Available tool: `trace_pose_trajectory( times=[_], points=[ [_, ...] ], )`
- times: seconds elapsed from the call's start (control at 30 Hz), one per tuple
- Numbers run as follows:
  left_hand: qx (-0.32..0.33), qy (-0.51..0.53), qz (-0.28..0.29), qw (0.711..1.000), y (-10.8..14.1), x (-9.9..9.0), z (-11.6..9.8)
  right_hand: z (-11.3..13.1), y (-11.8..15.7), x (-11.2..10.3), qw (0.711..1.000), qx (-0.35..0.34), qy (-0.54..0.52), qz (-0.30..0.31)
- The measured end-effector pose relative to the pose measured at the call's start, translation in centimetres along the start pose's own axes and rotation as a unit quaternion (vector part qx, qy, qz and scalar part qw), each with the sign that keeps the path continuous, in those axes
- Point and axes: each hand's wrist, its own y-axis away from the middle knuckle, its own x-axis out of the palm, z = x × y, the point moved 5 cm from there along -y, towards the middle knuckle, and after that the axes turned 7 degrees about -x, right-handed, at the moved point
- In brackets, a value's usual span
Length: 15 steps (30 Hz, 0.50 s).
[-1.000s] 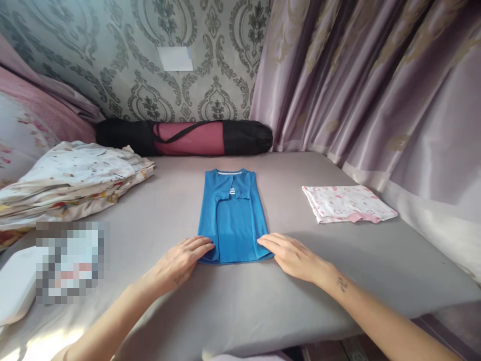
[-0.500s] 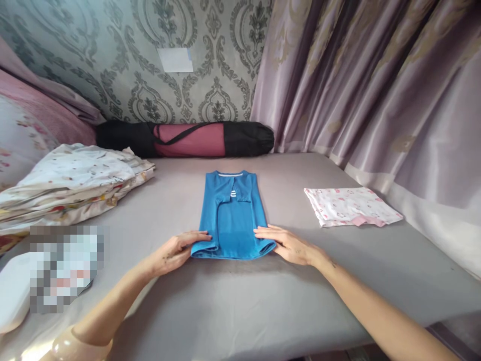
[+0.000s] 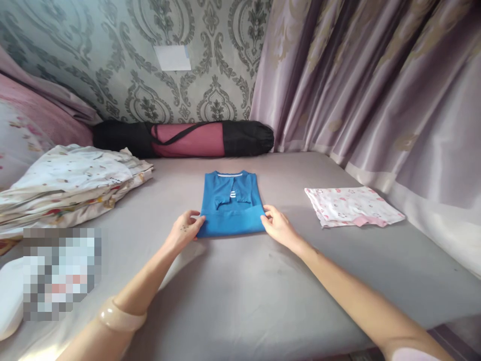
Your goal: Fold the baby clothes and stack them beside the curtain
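Note:
A blue shirt point(image 3: 232, 223) lies on the grey bed sheet point(image 3: 240, 296), its sides turned inward and its lower end folded up over the front. Its collar points away from me, and a small white mark shows on the chest. My left hand point(image 3: 186, 228) pinches the left corner of the folded edge between thumb and fingers. At the opposite corner, my right hand point(image 3: 277, 223) grips the fabric the same way. A pale bangle point(image 3: 122, 317) circles my left forearm.
A folded white-and-pink printed cloth point(image 3: 353, 206) lies to the right. Rumpled patterned fabric point(image 3: 78, 175) is piled at left, with a white object point(image 3: 13, 296) and a blurred-out item nearer me. A black-and-maroon roll bag point(image 3: 188, 139) lies along the wall beside purple curtains point(image 3: 338, 90).
The shirt's bottom edge has been folded up toward the collar, making it shorter. Both hands have moved slightly forward and changed from resting on the fabric to pinching its corners.

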Motion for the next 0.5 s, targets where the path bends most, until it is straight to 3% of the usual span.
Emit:
trace_pose_trajectory(
  times=[0.17, 0.33, 0.43, 0.5],
  points=[
    [0.021, -0.047, -0.012, 0.999, 0.7, 0.1, -0.6, 0.7, 0.8, 0.3, 0.991, -0.045, 0.126, -0.028],
    [0.060, -0.101, -0.047, 0.992, 0.5, 0.2, -0.2, 0.6, 1.4, -0.3, 0.986, -0.040, 0.164, 0.011],
    [0.139, -0.164, -0.110, 0.970, 0.4, 0.0, -0.1, 1.3, 1.5, -0.8, 0.979, -0.019, 0.200, 0.030],
    [0.220, -0.213, -0.162, 0.938, 0.9, 0.2, -0.7, 2.6, 1.4, -0.9, 0.971, -0.044, 0.234, 0.026]
  ],
)
